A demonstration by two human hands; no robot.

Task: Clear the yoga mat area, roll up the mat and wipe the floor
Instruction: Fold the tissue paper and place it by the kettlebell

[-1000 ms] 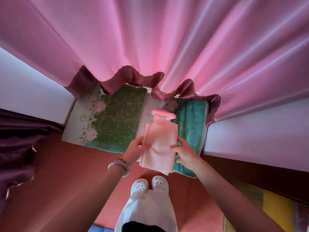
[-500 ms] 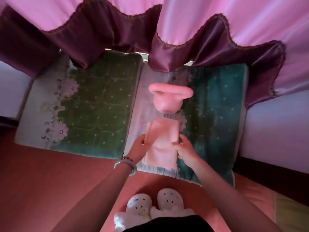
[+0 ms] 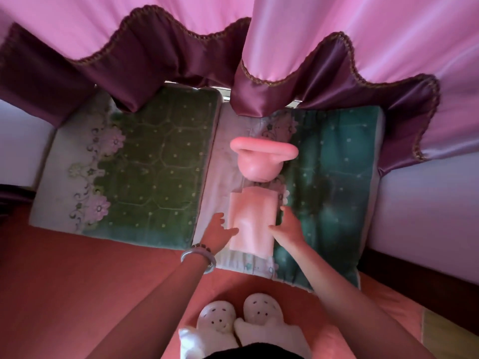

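Clearing step: folded pink cloth laid on green quilted cushion; left hand, right hand released. Next: yoga mat, unseen.

A folded cloth lay between the left hand and right hand, a kettlebell just beyond, both on the mat.

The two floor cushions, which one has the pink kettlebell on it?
The teal cushion on the right; the kettlebell sits at its pale left edge. The green cushion carries nothing.
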